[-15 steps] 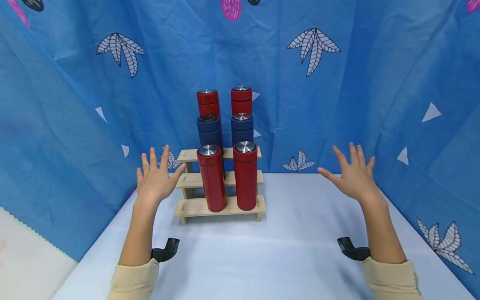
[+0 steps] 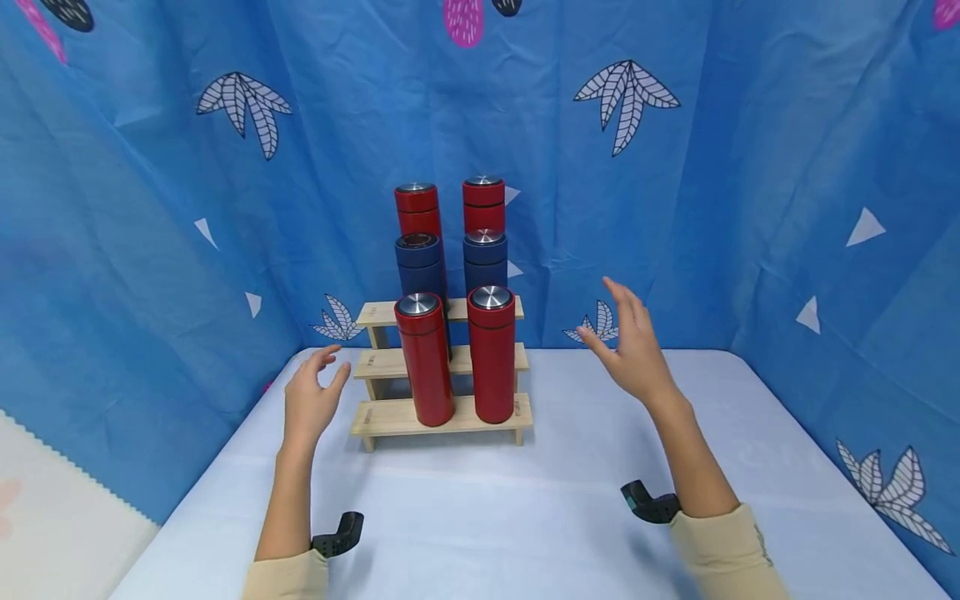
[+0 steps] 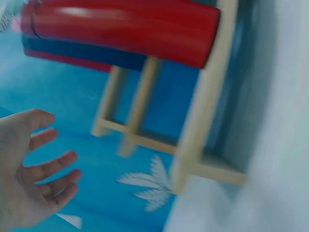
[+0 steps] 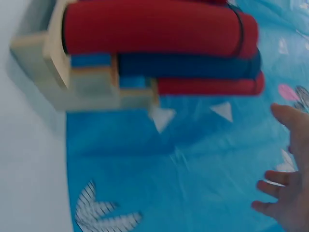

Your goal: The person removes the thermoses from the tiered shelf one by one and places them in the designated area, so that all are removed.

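On a three-step wooden rack (image 2: 442, 425) stand several thermos flasks in two columns. The front step bears a left red flask (image 2: 425, 367) and a right red flask (image 2: 492, 367). Behind them are a left blue flask (image 2: 420, 271) and a right blue flask (image 2: 485, 265); red flasks (image 2: 417, 207) top the rear step, partly hidden. My left hand (image 2: 311, 400) hovers left of the rack, fingers loosely bent and holding nothing. To the right of the rack, my right hand (image 2: 633, 350) is raised with fingers spread from the thumb, apart from every flask.
A white cloth covers the table (image 2: 480, 517) under the rack. Blue patterned curtain (image 2: 675, 208) rises behind and along both sides. Each wrist wears a black camera mount (image 2: 339, 535). A pale cloth (image 2: 60, 517) shows at the lower left.
My right hand has moved left towards the rack. The left hand has come lower and slightly right, its spread fingers now bent. The flasks stay in place.
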Demonstrator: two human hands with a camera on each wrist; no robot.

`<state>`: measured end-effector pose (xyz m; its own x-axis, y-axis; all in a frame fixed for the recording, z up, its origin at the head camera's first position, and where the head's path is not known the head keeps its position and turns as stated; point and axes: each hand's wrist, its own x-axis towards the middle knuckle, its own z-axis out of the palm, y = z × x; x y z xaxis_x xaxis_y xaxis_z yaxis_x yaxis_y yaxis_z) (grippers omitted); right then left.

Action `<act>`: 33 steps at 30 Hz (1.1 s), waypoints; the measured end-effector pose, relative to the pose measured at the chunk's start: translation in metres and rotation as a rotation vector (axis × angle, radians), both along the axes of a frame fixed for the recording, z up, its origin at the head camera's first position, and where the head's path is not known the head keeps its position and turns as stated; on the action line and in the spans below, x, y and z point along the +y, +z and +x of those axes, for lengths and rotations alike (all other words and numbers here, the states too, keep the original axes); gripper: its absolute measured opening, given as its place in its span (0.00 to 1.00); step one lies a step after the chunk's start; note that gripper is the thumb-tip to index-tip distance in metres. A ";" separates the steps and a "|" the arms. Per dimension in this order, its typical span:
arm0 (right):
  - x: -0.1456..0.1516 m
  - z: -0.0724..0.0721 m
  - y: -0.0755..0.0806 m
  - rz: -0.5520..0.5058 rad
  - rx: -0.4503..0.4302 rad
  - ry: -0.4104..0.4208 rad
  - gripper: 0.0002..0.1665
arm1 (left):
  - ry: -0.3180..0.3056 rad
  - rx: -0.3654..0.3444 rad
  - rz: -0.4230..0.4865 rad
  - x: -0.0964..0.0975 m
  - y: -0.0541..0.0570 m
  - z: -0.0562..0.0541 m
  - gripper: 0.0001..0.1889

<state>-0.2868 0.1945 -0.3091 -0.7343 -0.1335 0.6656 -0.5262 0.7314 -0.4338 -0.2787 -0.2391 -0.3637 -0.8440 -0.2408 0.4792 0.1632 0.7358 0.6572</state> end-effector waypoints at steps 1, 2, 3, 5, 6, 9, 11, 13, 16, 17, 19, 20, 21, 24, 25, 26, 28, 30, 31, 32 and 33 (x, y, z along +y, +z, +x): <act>-0.007 -0.003 -0.003 -0.025 0.025 0.019 0.46 | -0.013 -0.005 0.010 -0.002 -0.007 -0.003 0.21; -0.014 -0.005 -0.007 -0.047 0.048 0.034 0.46 | -0.027 -0.017 0.018 -0.003 -0.014 -0.006 0.20; -0.021 -0.007 -0.010 -0.069 0.068 0.052 0.45 | -0.042 -0.036 0.030 -0.004 -0.021 -0.008 0.19; -0.035 -0.012 -0.018 -0.101 0.089 0.088 0.45 | -0.068 -0.087 0.057 -0.007 -0.035 -0.012 0.18; -0.042 -0.014 -0.022 -0.115 0.092 0.109 0.44 | -0.079 -0.115 0.069 -0.009 -0.041 -0.014 0.18; -0.060 -0.018 -0.036 -0.145 0.078 0.162 0.44 | -0.097 -0.197 0.089 -0.014 -0.058 -0.018 0.18; -0.071 -0.020 -0.046 -0.165 0.056 0.192 0.44 | -0.114 -0.240 0.106 -0.018 -0.068 -0.020 0.19; -0.081 -0.021 -0.054 -0.193 0.031 0.217 0.44 | -0.143 -0.274 0.139 -0.021 -0.075 -0.022 0.20; -0.093 -0.022 -0.065 -0.253 -0.007 0.251 0.45 | -0.214 -0.316 0.224 -0.023 -0.085 -0.025 0.23; -0.097 -0.022 -0.068 -0.274 -0.018 0.259 0.45 | -0.240 -0.325 0.259 -0.024 -0.087 -0.027 0.24; -0.103 -0.023 -0.073 -0.307 -0.029 0.275 0.47 | -0.290 -0.340 0.342 -0.023 -0.093 -0.029 0.27; -0.106 -0.023 -0.076 -0.319 -0.028 0.285 0.48 | -0.308 -0.345 0.377 -0.023 -0.096 -0.029 0.29; -0.109 -0.024 -0.078 -0.330 -0.025 0.296 0.49 | -0.326 -0.351 0.414 -0.022 -0.098 -0.029 0.31; -0.117 -0.026 -0.085 -0.339 -0.011 0.314 0.52 | -0.355 -0.358 0.504 -0.019 -0.105 -0.030 0.38; -0.119 -0.026 -0.088 -0.337 -0.008 0.317 0.53 | -0.360 -0.358 0.515 -0.018 -0.107 -0.030 0.39; -0.121 -0.027 -0.090 -0.334 -0.007 0.318 0.54 | -0.362 -0.363 0.527 -0.017 -0.108 -0.030 0.40; -0.124 -0.029 -0.095 -0.332 -0.017 0.319 0.56 | -0.360 -0.370 0.540 -0.016 -0.111 -0.031 0.41; -0.126 -0.030 -0.100 -0.337 -0.031 0.314 0.58 | -0.355 -0.377 0.531 -0.015 -0.113 -0.032 0.41; -0.127 -0.030 -0.102 -0.345 -0.038 0.313 0.59 | -0.351 -0.378 0.519 -0.015 -0.114 -0.033 0.41; -0.127 -0.030 -0.103 -0.354 -0.042 0.311 0.60 | -0.346 -0.379 0.508 -0.015 -0.114 -0.034 0.41; -0.128 -0.030 -0.103 -0.363 -0.046 0.307 0.60 | -0.341 -0.377 0.498 -0.014 -0.115 -0.034 0.40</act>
<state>-0.3166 0.0670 -0.4121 -0.7270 -0.1135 0.6772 -0.6685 0.3424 -0.6603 -0.3126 -0.2534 -0.4785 -0.9980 -0.0485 0.0410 0.0257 0.2816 0.9592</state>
